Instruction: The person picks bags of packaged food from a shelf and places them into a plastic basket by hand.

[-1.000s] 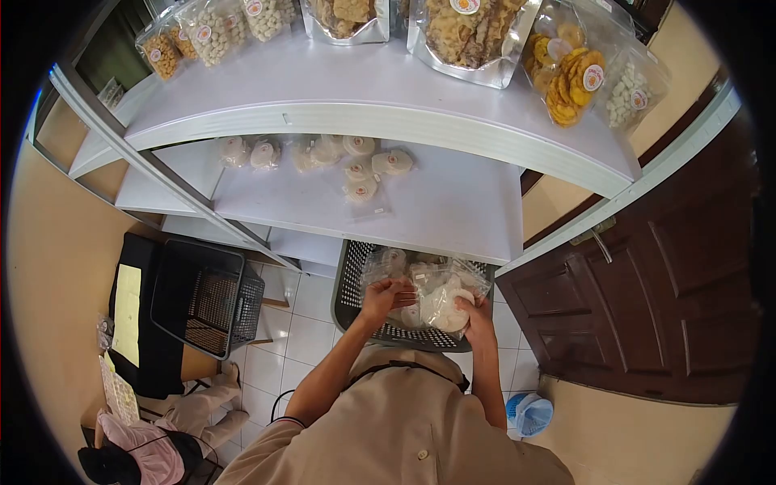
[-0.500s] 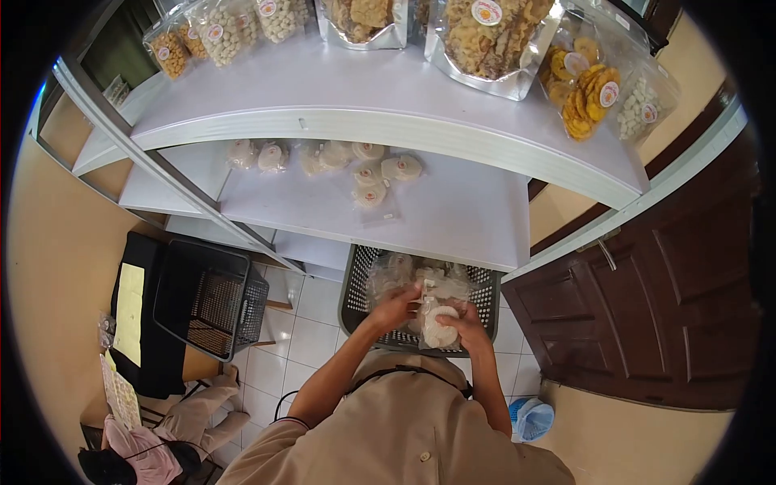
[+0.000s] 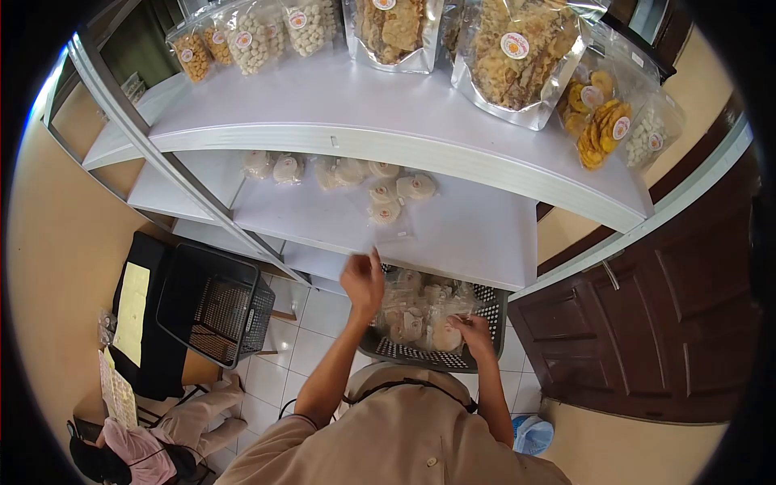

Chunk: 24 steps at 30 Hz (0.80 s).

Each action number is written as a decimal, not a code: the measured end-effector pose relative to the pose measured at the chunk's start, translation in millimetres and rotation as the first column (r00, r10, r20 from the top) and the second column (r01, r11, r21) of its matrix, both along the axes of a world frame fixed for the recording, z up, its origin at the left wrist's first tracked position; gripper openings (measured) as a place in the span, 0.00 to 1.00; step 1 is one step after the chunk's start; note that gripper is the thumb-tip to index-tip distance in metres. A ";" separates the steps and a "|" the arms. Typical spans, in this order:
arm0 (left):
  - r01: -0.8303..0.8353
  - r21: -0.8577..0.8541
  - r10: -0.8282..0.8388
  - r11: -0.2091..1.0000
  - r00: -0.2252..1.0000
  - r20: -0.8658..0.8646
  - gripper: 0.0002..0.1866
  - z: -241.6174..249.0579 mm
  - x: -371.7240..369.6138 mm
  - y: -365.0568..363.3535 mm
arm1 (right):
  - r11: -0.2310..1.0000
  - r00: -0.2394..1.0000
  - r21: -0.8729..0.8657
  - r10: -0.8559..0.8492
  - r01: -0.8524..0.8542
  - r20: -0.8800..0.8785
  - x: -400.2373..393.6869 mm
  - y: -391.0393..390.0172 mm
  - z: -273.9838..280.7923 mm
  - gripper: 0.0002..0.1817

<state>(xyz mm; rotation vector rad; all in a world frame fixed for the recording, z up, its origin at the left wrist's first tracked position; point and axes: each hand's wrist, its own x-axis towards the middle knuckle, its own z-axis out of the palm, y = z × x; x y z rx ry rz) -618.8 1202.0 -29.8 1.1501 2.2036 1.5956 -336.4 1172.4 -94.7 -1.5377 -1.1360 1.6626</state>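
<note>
My left hand (image 3: 362, 283) is raised at the front edge of the middle shelf (image 3: 477, 230), one finger stretched out and nothing visible in it. My right hand (image 3: 475, 335) pinches a clear packet of round pale crackers (image 3: 446, 333) over the dark basket (image 3: 388, 352). More clear packets (image 3: 404, 323) of similar crackers lie in that basket, below the shelf. Several small packets of round pale pieces (image 3: 384, 212) with labels rest on the middle shelf.
The upper shelf (image 3: 323, 101) bears silver-edged snack pouches (image 3: 513, 61) and other bags. An empty black crate (image 3: 214, 303) stands at the left. At the lower left is a seated person (image 3: 141, 449). A brown door (image 3: 647, 323) and blue bin (image 3: 532, 435) are at the right.
My left hand has moved up and left, away from the packets, to the shelf edge. My right hand remains at the packet over the basket. The view has shifted slightly.
</note>
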 end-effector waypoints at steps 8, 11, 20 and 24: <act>-0.069 -0.478 0.049 0.876 0.997 -0.054 0.40 11.7 -65.9 138.1 | 0.795 0.895 0.515 0.077 -0.322 0.440 -69.2 106.3 72.1 0.16; 0.021 -0.584 -0.003 0.812 0.999 0.033 0.44 34.4 -56.2 153.2 | 0.609 0.769 0.643 -0.083 -0.465 0.634 -124.9 187.1 105.9 0.24; 0.245 -0.494 -0.188 0.834 0.968 0.163 0.39 -41.8 -88.1 159.3 | 0.519 0.379 0.236 0.188 -0.821 0.906 -171.7 253.4 123.7 0.43; 0.610 -0.087 -0.473 0.788 0.689 0.550 0.23 -11.8 -95.1 97.3 | 0.469 0.504 0.336 0.294 -0.817 0.812 -127.0 222.4 117.6 0.36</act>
